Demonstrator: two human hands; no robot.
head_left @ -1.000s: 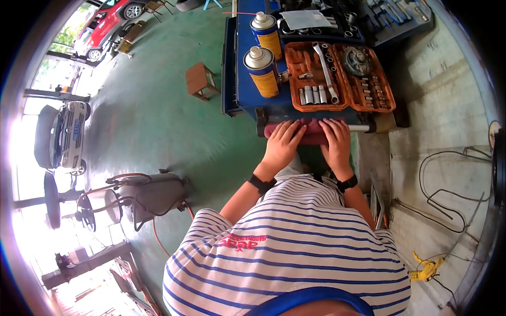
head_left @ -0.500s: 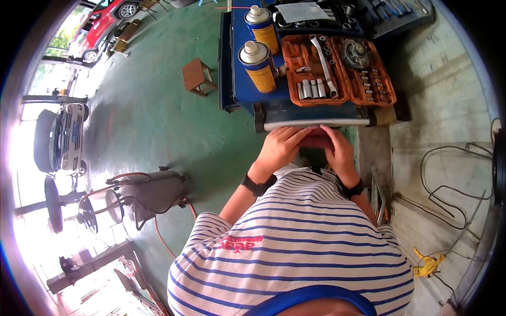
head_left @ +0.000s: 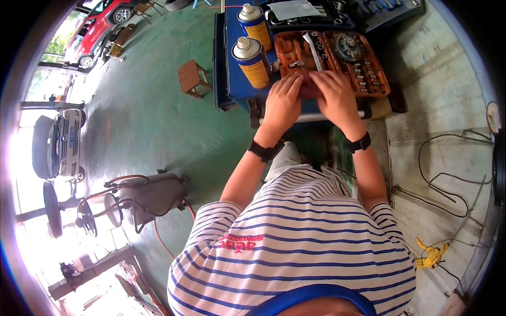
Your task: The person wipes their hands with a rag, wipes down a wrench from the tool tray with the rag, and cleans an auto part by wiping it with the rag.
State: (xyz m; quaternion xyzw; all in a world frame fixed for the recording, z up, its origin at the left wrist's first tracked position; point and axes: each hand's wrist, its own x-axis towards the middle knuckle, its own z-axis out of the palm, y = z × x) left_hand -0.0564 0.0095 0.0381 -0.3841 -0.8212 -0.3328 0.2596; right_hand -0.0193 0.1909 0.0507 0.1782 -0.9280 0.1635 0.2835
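My left hand [head_left: 285, 101] and my right hand [head_left: 336, 98] are side by side over the front edge of an orange socket set case [head_left: 390, 87]. Fingers bent, both hands close on a dark reddish thing [head_left: 310, 90] between them; its kind is mostly hidden. Just beyond my fingertips, a ratchet wrench [head_left: 312, 48] lies across the open case, its near end covered by my hands. A round metal part [head_left: 348, 47] rests in the case's right half, above rows of sockets [head_left: 360, 78]. Left of the case stand two blue and yellow spray cans [head_left: 250, 62].
The case lies on a blue tool cart [head_left: 237, 87] with a silver handle bar [head_left: 311, 118]. More tool trays [head_left: 387, 16] sit behind. A wooden stool [head_left: 193, 78] stands left on the green floor. A grey tank with hoses [head_left: 155, 195] is further left; a wall runs along the right.
Both hands have moved forward and up from below the cart's handle bar to over the front of the case, with the dark reddish thing still between them. The arms are more stretched out.
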